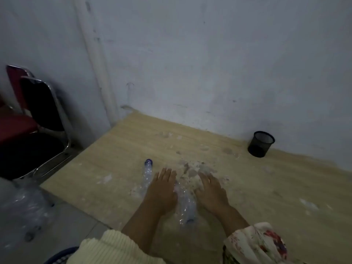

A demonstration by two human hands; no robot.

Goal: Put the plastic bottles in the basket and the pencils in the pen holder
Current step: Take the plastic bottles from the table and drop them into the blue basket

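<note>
Head view looks down on a pale wooden tabletop (247,187), scuffed and blotched white, pushed into a grey corner. Both palms lie flat with fingers spread: the left hand (162,189) and the right hand (211,191) rest apart on either side of a crumpled clear plastic bottle (187,204) lying lengthwise between them, its dark cap toward the person. Neither hand is closed on it; they seem to bracket it, perhaps ready to scoop it up. A second clear plastic bottle with a blue cap (147,175) lies just beside the left hand's fingers, cap pointing away. A black mesh pen holder (261,143) stands upright against the wall, well apart, handy for pencils, though I see none. A dark curved rim (59,254) at the lower left may be the basket; I cannot tell.
</note>
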